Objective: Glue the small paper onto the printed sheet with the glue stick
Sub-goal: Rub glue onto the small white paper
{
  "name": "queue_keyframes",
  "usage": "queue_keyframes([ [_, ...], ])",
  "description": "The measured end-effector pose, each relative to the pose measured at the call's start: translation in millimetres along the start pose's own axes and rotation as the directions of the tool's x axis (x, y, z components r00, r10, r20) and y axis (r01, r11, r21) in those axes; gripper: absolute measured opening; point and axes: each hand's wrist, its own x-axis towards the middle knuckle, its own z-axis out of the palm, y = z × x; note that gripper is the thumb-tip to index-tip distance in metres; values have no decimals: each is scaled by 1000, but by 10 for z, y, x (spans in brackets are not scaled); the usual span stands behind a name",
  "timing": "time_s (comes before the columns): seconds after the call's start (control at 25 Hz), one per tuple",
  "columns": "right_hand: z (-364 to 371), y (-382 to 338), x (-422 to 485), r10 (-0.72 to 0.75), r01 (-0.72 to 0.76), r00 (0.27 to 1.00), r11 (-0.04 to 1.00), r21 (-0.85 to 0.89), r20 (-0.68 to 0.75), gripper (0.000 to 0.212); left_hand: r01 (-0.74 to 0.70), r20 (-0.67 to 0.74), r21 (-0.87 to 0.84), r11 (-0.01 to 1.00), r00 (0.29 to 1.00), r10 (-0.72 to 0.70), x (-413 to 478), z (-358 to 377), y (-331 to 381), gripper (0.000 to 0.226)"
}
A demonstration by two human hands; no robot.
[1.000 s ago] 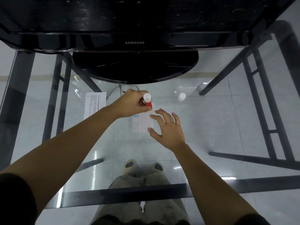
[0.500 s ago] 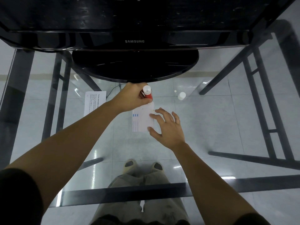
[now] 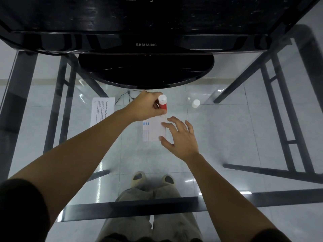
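Note:
On the glass table, my left hand (image 3: pixel 146 106) grips a red glue stick (image 3: pixel 162 104) with a white end, its lower tip on the far edge of a small paper (image 3: pixel 152 131) with blue marks. My right hand (image 3: pixel 180 137) lies with fingers spread on that paper's right side, pressing it flat. A printed sheet (image 3: pixel 102 110) lies to the left, partly hidden by my left forearm.
A white cap (image 3: pixel 195 103) stands on the glass to the right of the glue stick. A black Samsung monitor's round base (image 3: pixel 146 70) sits just beyond my hands. The glass table's front bar (image 3: pixel 139 206) crosses below; my legs and shoes show through.
My left hand carried the glue stick away from me along the small paper toward its far edge. My right hand stayed on the paper.

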Motion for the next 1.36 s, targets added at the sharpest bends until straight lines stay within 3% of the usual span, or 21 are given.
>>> queue_keyframes([
  [0.16, -29, -9, -6, -17, 17, 999, 1000, 9, 41, 50, 33, -216, -96, 995, 975, -53, -25, -118, -41, 29],
  [0.44, -241, 100, 64, -102, 97, 979, 995, 37, 177, 55, 21, -67, -230, 973, 997, -37, -728, -14, -162, 23],
  [0.68, -272, 106, 104, -52, 35, 988, 992, 122, 143, 66, 13, -31, -288, 958, 999, -23, -859, 164, -127, 25],
  [0.88, -267, 118, 110, -45, 24, 990, 987, 159, 133, 67, 11, 69, -147, 989, 998, -1, -673, 186, -130, 29],
  [1.12, -269, 142, 120, -60, 35, 988, 984, 175, 140, 68, 35, -123, -181, 983, 991, -58, -516, 7, -159, 21],
  [1.28, -258, 136, 117, -30, -2, 988, 979, 205, 151, 70, 53, 86, -194, 980, 996, -37, -637, 146, -103, 25],
  [1.36, -253, 140, 118, -28, -4, 988, 978, 208, 154, 70, 68, 78, -185, 980, 995, -54, -599, 154, -100, 25],
])
